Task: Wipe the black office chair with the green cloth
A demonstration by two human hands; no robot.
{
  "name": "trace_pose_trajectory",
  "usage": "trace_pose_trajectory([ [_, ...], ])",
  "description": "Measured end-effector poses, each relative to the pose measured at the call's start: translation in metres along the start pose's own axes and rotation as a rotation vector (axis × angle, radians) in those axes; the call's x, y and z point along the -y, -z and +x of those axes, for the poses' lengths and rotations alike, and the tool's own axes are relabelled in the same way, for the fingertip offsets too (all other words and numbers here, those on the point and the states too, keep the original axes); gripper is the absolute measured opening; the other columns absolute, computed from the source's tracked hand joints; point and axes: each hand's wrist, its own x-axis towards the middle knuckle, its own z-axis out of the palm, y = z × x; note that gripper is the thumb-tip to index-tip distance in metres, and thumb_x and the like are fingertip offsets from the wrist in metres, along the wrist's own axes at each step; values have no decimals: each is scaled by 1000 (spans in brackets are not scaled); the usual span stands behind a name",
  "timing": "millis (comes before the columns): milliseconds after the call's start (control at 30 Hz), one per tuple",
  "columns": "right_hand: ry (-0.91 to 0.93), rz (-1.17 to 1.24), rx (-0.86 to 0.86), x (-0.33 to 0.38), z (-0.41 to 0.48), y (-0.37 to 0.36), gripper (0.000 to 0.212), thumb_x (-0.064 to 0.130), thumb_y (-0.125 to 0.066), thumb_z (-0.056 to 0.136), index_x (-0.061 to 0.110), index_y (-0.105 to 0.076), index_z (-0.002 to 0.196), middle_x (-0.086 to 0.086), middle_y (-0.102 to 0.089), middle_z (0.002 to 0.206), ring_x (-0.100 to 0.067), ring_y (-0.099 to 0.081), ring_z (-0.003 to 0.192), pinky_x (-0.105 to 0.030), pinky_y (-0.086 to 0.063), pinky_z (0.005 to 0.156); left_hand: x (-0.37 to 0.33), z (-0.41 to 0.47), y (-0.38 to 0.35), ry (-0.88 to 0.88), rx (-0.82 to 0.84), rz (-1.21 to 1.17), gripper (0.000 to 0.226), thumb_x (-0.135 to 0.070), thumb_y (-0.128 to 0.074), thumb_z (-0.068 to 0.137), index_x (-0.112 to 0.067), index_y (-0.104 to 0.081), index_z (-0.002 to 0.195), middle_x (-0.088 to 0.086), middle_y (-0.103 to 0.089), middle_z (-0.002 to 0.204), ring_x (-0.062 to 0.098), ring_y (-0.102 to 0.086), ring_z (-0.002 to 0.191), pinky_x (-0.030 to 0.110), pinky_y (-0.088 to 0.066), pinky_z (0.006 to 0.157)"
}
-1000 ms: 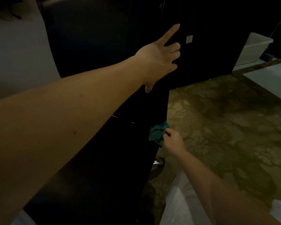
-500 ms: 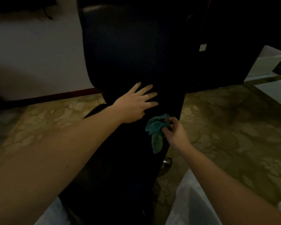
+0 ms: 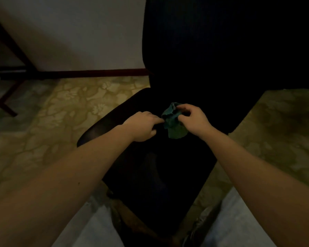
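chair (image 3: 194,59): black | cloth (image 3: 174,124): green | carpet (image 3: 61,111): olive-gold floral pattern | baseboard (image 3: 96,73): dark red

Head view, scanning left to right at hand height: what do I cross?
Dark wooden furniture leg → left hand → crumpled green cloth → right hand; the last three lie over the black office chair.

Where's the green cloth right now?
In the head view, the green cloth is bunched in the right hand near centre, over the black chair, the left hand at the cloth's edge.
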Motion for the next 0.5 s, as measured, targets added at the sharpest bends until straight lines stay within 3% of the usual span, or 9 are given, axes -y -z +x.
trace_pose_trajectory([
  [233, -120, -248, 151, -22, 55, -34, 31, 21, -55, 98, 23, -60, 129, -1, -60, 130, -21, -59, 113, -29, -48, 90, 39, 38, -31, 91, 130, -206, 51, -35, -51, 94, -26, -48, 144, 4, -55, 141, 27, -49, 129, 45, -42, 107],
  [433, -211, -333, 373, 8, 92, -13, 28, 22, -55, 98, 20, -64, 124, -2, -61, 129, -21, -56, 117, -30, -45, 95, 59, 61, 11, 223, 254, -528, 39, -29, -56, 96, -26, -60, 134, 3, -64, 128, 22, -60, 115, 40, -50, 100],
  [500, -274, -304, 408, 31, 105, 3, 26, 23, -56, 97, 23, -65, 122, 0, -63, 124, -19, -58, 111, -29, -48, 90, 58, 68, 36, 296, 301, -715, 34, -22, -55, 97, -20, -64, 129, 2, -66, 122, 18, -62, 108, 32, -51, 95],
])
